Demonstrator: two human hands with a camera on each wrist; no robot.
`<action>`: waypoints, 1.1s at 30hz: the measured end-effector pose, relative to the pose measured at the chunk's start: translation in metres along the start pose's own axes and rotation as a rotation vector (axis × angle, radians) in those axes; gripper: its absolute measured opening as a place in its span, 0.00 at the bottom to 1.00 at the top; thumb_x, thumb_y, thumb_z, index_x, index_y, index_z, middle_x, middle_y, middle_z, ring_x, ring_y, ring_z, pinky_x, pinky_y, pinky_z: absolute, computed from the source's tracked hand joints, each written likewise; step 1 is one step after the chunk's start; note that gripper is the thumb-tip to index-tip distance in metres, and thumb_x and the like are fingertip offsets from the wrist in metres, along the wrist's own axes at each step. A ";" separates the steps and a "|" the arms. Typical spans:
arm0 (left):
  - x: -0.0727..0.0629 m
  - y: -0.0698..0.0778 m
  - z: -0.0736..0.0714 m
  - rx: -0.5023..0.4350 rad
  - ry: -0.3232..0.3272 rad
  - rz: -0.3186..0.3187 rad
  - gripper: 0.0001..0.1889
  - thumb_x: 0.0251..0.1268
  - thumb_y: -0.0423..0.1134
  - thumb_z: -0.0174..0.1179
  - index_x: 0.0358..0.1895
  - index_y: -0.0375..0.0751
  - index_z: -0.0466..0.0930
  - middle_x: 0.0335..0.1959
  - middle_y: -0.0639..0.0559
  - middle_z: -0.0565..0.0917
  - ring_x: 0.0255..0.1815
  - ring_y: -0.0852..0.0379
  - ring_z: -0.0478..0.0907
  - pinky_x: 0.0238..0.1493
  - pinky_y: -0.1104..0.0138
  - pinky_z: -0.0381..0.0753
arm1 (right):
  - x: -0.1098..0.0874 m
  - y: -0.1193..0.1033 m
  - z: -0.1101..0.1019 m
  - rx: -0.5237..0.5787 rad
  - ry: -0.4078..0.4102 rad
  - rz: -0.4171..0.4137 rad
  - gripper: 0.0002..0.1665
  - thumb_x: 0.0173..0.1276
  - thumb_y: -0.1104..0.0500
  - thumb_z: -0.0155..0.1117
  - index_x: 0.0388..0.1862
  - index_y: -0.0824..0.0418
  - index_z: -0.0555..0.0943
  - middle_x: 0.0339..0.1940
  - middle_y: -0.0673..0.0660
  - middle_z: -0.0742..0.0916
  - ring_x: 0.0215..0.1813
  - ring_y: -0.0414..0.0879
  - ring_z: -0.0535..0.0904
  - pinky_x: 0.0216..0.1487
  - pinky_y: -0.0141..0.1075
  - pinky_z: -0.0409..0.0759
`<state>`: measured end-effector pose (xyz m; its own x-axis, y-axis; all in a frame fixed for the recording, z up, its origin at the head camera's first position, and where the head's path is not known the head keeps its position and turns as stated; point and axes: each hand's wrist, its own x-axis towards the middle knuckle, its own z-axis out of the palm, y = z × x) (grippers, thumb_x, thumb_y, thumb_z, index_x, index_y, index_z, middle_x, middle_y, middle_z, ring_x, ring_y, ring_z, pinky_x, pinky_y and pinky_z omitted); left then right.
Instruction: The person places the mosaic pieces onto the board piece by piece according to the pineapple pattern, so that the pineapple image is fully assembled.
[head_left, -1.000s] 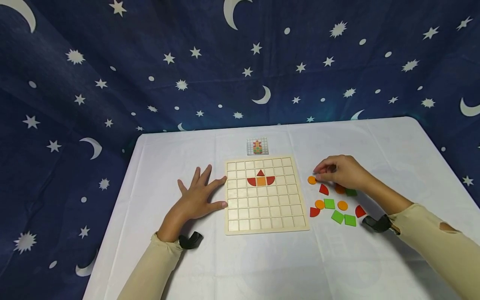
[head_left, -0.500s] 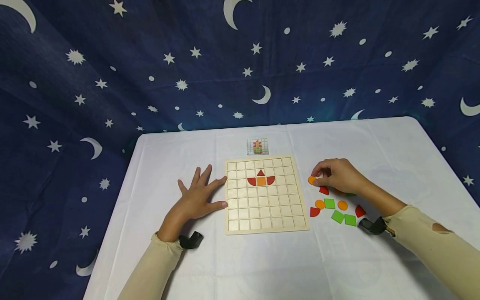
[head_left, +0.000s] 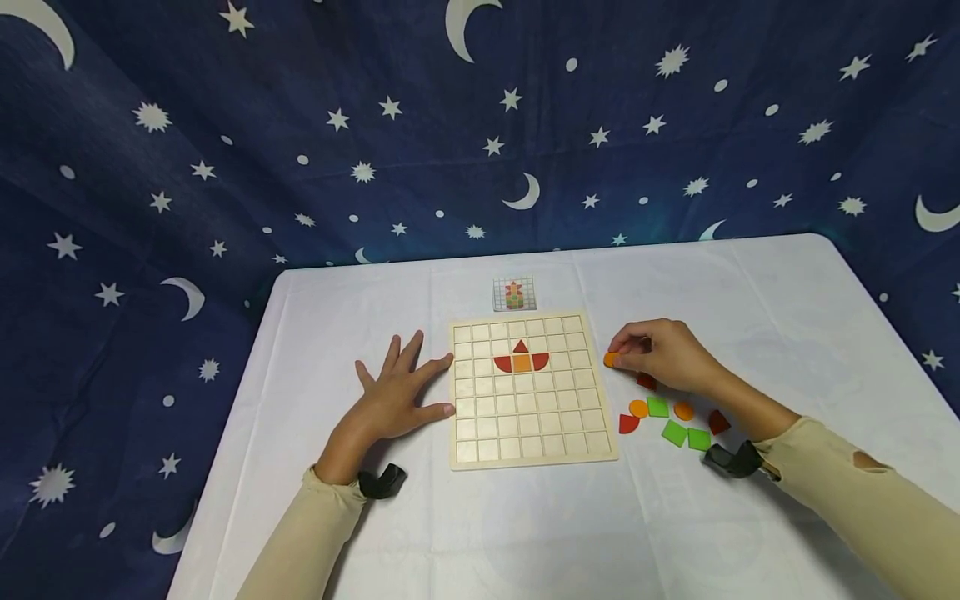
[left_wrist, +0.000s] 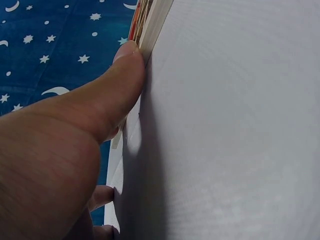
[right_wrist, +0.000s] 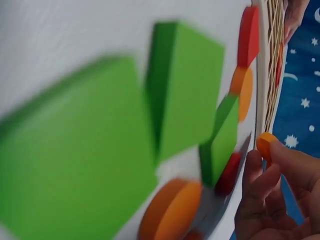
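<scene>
1. Orange disc (head_left: 611,359), pinched by the right hand (head_left: 663,354) just beside the wooden board's (head_left: 528,425) right edge, toward the tabletop's (head_left: 525,533) right edge.
2. The left hand (head_left: 393,404), fingers spread, grasping nothing, touches the board's left edge; light pressure should steady it.
3. Gripping the disc's rim, held level, seems best.
4. Red quarter-circle (head_left: 646,382) partly covered; near green squares (right_wrist: 75,155) blurred; picture card (head_left: 514,294) too small to read fully.

Left sleeve (head_left: 300,542): long, beige, plain; left cuff (head_left: 336,490) gathered behind the left fingers (head_left: 435,368). Right sleeve (head_left: 862,508): same beige; one slit-shaped opening (head_left: 867,460), farther back from the right fingers (head_left: 633,331) than the right cuff (head_left: 789,447). Left wrist unit (head_left: 383,482) and right wrist unit (head_left: 733,459): black, thumb side, rearward of the fingers.
</scene>
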<state>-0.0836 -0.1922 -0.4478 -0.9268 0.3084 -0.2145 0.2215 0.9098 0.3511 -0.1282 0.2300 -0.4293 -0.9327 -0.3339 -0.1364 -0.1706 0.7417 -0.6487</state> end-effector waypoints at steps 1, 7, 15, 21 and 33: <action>0.000 0.000 0.000 0.000 0.000 0.001 0.45 0.57 0.70 0.67 0.78 0.65 0.64 0.86 0.41 0.43 0.85 0.30 0.32 0.62 0.16 0.29 | 0.000 -0.003 0.002 0.017 -0.002 0.007 0.06 0.66 0.59 0.74 0.39 0.49 0.89 0.29 0.49 0.87 0.31 0.47 0.79 0.32 0.33 0.79; 0.001 0.000 0.001 -0.006 0.000 0.005 0.45 0.57 0.70 0.66 0.78 0.65 0.64 0.86 0.42 0.43 0.85 0.31 0.32 0.62 0.16 0.28 | 0.002 -0.017 0.017 0.102 -0.016 0.016 0.05 0.66 0.58 0.74 0.40 0.50 0.88 0.30 0.50 0.87 0.32 0.47 0.79 0.29 0.32 0.79; 0.000 -0.001 0.002 -0.002 0.000 0.009 0.44 0.58 0.70 0.66 0.78 0.65 0.64 0.86 0.41 0.43 0.85 0.30 0.32 0.62 0.16 0.29 | 0.008 -0.036 0.036 0.177 -0.081 -0.008 0.09 0.66 0.61 0.72 0.43 0.52 0.89 0.34 0.50 0.88 0.36 0.46 0.80 0.39 0.31 0.79; 0.000 -0.002 0.002 0.000 0.000 0.008 0.44 0.57 0.70 0.66 0.78 0.65 0.64 0.86 0.42 0.43 0.85 0.30 0.33 0.62 0.16 0.29 | 0.015 -0.052 0.049 0.211 -0.098 -0.033 0.08 0.64 0.61 0.74 0.41 0.50 0.88 0.34 0.49 0.87 0.36 0.46 0.80 0.39 0.32 0.79; -0.001 -0.001 0.000 0.009 0.007 0.015 0.44 0.57 0.70 0.66 0.78 0.66 0.64 0.86 0.41 0.44 0.84 0.30 0.33 0.61 0.16 0.30 | 0.027 -0.077 0.068 0.234 -0.077 -0.070 0.07 0.60 0.60 0.78 0.35 0.49 0.89 0.29 0.47 0.87 0.32 0.44 0.81 0.35 0.32 0.78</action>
<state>-0.0833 -0.1935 -0.4486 -0.9254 0.3199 -0.2031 0.2377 0.9075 0.3462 -0.1184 0.1248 -0.4336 -0.8927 -0.4297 -0.1361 -0.1474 0.5636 -0.8128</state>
